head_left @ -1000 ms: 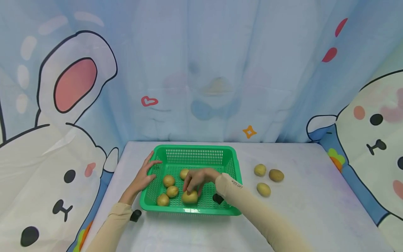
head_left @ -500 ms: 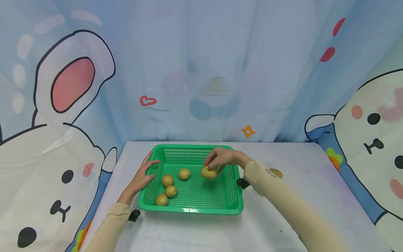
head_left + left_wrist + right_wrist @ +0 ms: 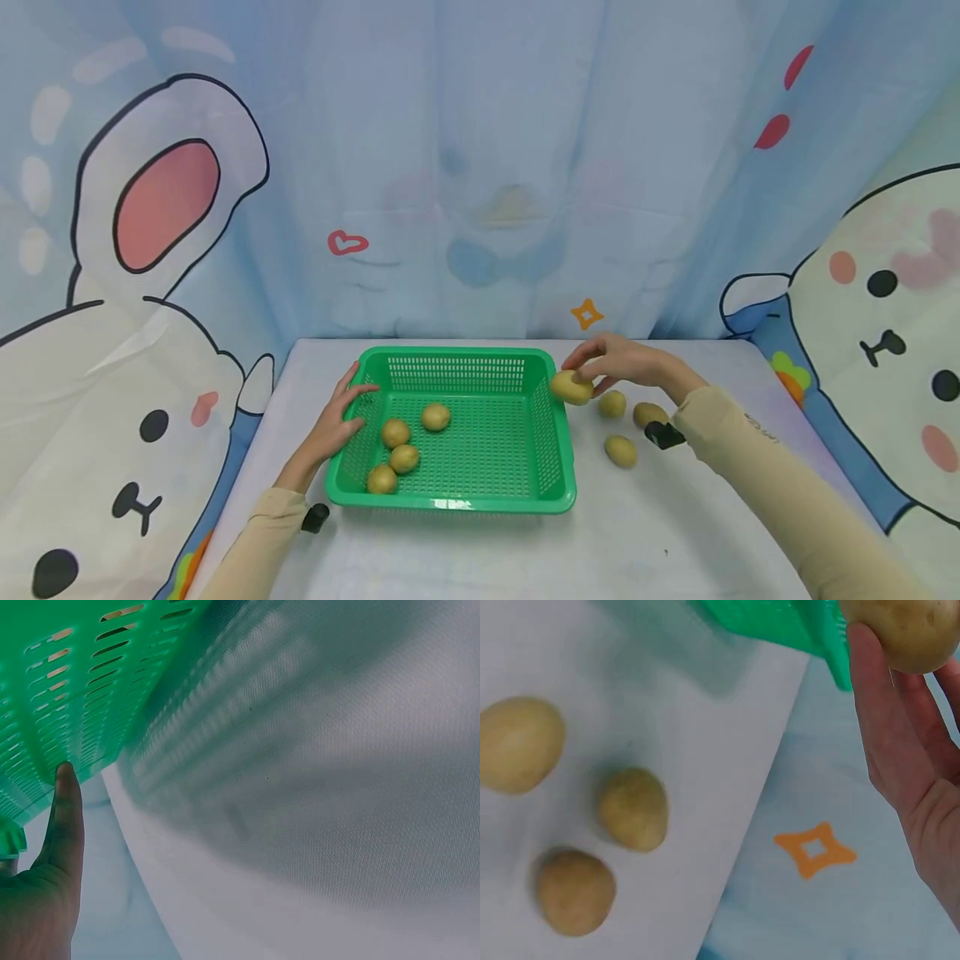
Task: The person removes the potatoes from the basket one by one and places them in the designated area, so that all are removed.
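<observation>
My right hand (image 3: 626,364) pinches a yellow-brown potato (image 3: 572,388) in the air, over the right rim of the green plastic basket (image 3: 450,503). In the right wrist view the potato (image 3: 907,634) sits at the fingertips. My left hand (image 3: 333,427) grips the basket's left rim, with some fingers over it; in the left wrist view one straight digit (image 3: 66,817) lies against the outer wall. Several potatoes lie in the left half of the basket, among them one potato (image 3: 436,417) nearer the middle.
Right of the basket, three loose potatoes lie on the white tabletop (image 3: 480,558): a yellow potato (image 3: 612,404), a browner potato (image 3: 649,414) and a nearer potato (image 3: 620,451). A blue cartoon curtain (image 3: 510,125) hangs behind the table.
My right hand has lifted a potato from the basket's front middle and carried it up and right to above the right rim. The left hand has stayed at the left rim.
</observation>
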Demonstrator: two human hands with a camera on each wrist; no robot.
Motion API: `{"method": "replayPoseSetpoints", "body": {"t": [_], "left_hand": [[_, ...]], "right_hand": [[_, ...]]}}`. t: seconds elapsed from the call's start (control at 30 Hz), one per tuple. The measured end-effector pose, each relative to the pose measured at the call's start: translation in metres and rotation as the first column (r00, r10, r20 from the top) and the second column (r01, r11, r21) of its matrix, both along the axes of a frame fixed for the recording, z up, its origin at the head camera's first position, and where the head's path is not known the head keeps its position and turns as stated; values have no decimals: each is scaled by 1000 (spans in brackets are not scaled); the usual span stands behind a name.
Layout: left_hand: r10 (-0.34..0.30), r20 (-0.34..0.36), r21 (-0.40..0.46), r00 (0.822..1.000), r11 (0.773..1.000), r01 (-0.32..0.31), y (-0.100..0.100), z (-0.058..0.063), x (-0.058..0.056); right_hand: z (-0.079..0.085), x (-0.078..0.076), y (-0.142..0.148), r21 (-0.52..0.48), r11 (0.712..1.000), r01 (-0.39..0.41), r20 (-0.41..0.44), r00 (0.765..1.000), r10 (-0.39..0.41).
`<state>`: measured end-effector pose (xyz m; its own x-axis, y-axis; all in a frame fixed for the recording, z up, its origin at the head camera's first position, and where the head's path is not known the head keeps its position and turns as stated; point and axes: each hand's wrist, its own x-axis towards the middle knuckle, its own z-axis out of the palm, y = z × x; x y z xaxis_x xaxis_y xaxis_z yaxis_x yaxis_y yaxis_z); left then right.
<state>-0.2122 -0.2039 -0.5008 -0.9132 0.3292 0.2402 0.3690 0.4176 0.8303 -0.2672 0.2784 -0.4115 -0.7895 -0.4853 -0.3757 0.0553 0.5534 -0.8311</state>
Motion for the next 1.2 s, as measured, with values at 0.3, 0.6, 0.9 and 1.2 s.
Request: {"method": "replayPoseSetpoints", "body": {"t": [0.3,0.6,0.9,1.2], "left_hand": [[-6,2,-8,1000,1000,6,-4,2,3],[-4,-7,-19,1000,1000,4,-5,-15,-9],[-5,-14,-21,1000,1000,5,-11,-26,-15],[-10,-7,-29,1000,1000,10,-10,-25,-15]], "right_hand": [[-21,28,62,14,994,111,-6,994,-111],[-70,61,127,-10,980,196,63,979,-195],[-97,76,147,23,975,221,78,972,-222],[-114,79,141,21,975,223,111,968,-224]]}}
